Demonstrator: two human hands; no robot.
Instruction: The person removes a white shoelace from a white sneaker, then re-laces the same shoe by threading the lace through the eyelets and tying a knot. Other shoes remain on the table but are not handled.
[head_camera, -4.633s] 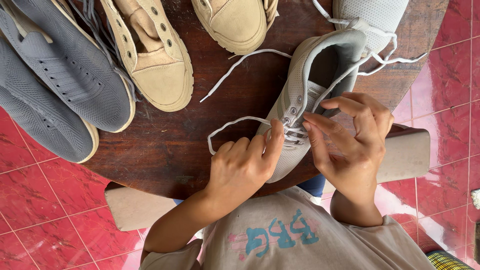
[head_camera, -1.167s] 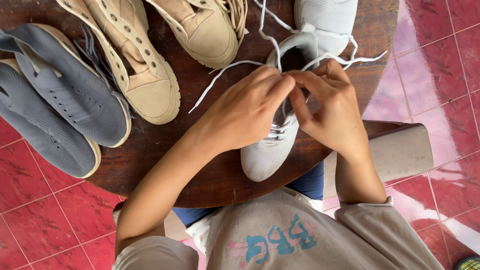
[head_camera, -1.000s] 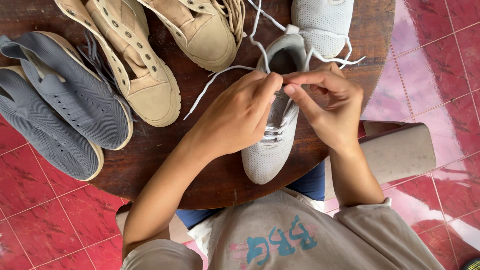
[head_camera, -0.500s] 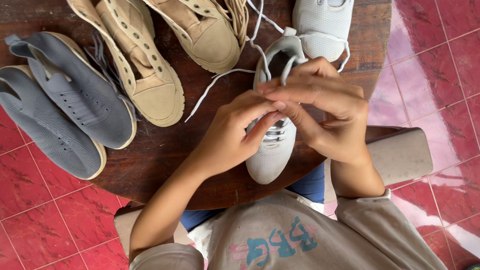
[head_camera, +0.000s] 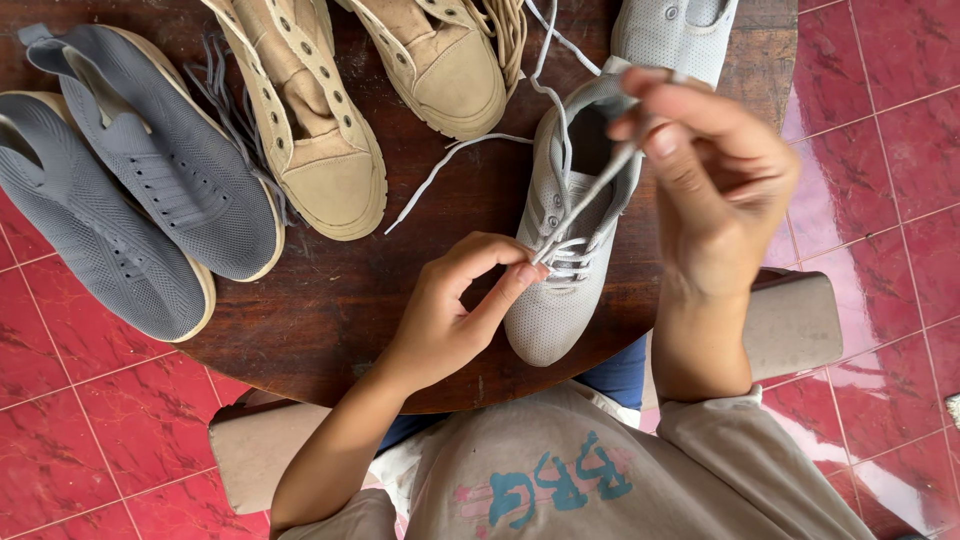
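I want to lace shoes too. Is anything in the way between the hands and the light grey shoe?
Nothing visible. The left hand pinches the white lace at the light grey shoe eyelets; the right hand pulls that lace up above it.

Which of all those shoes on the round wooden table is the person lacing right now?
The light grey mesh sneaker nearest the person: the left hand pinches its eyelets and the right hand pulls its white lace; the others lie untouched.

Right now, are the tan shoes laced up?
No: both tan shoes show empty eyelets, while the right hand pulls a lace on the light grey shoe.
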